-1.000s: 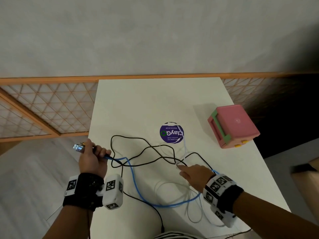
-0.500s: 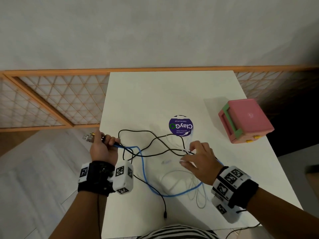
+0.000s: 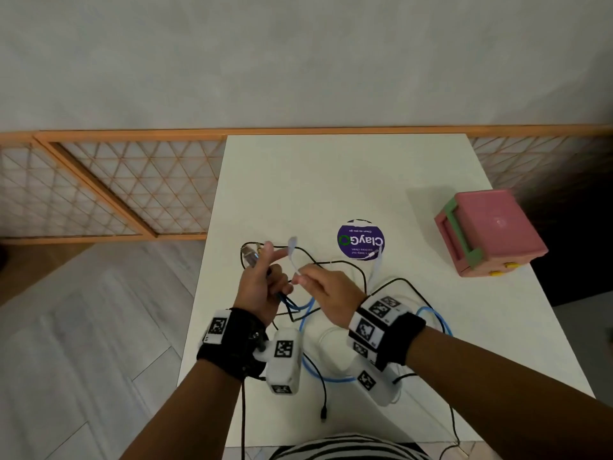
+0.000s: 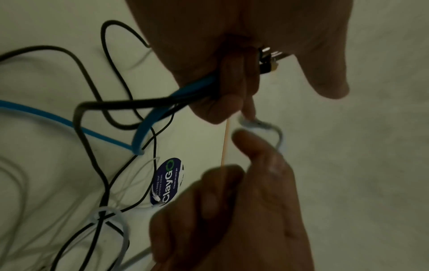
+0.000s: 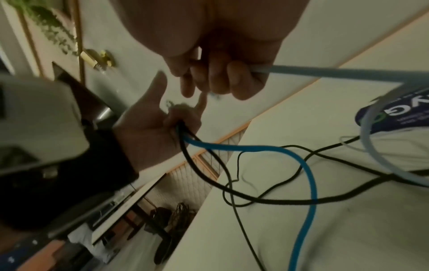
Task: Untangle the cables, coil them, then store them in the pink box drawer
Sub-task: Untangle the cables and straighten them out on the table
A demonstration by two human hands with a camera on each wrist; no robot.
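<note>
A tangle of cables lies on the white table: a blue cable, thin black cables and a white cable. My left hand grips the plug ends of the blue and black cables, raised above the table, index finger and thumb stretched out. My right hand pinches the white cable close to the left hand; the white cable's end curls up between them. The pink box with a green handle stands at the right edge, its drawer closed.
A round purple sticker is stuck on the table behind the cables. A black cable end lies near the front edge. A wooden lattice screen stands to the left, past the table's left edge.
My left hand has come in over the table with the blue and black plugs. My right hand has lifted the white cable off the table and brought it beside the left hand.
</note>
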